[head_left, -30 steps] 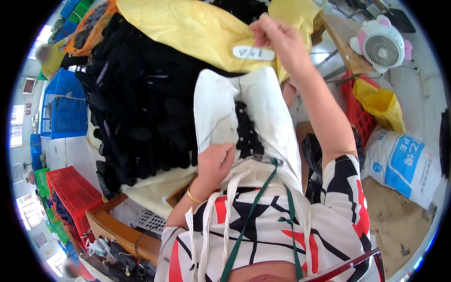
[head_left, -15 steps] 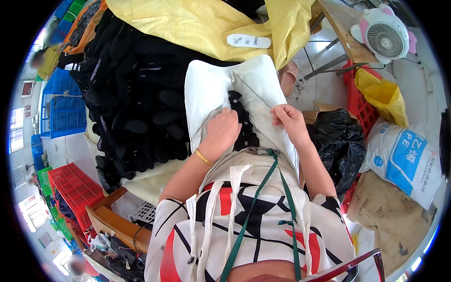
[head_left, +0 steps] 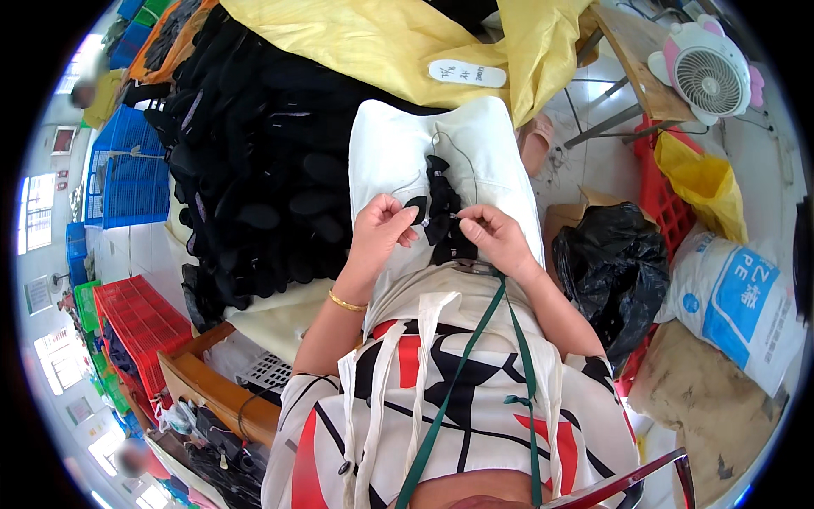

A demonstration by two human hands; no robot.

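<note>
My left hand (head_left: pixel 384 225), with a gold bracelet at the wrist, is closed in a pinch on a small black fabric piece (head_left: pixel 417 209). Facing it, my right hand (head_left: pixel 494 236) pinches with thumb and forefinger; a dark thread (head_left: pixel 465 154) loops over my lap and runs down to it. Whether a needle is in those fingertips is too small to tell. Between the hands, a row of small black bow-like pieces (head_left: pixel 442 199) lies on the white cloth (head_left: pixel 492 127) covering my lap.
A large heap of black fabric shoe-like pieces (head_left: pixel 271 170) lies to my left. Ahead, a white insole shape (head_left: pixel 467 73) rests on yellow sheeting (head_left: pixel 356 38). On the right are a black plastic bag (head_left: pixel 610 254), a white-and-blue sack (head_left: pixel 729 297) and a small fan (head_left: pixel 704 76).
My hands have come closer together over the lap. The left now holds up a small black piece, and the right has moved inward and down, leaving the thread in a slack loop.
</note>
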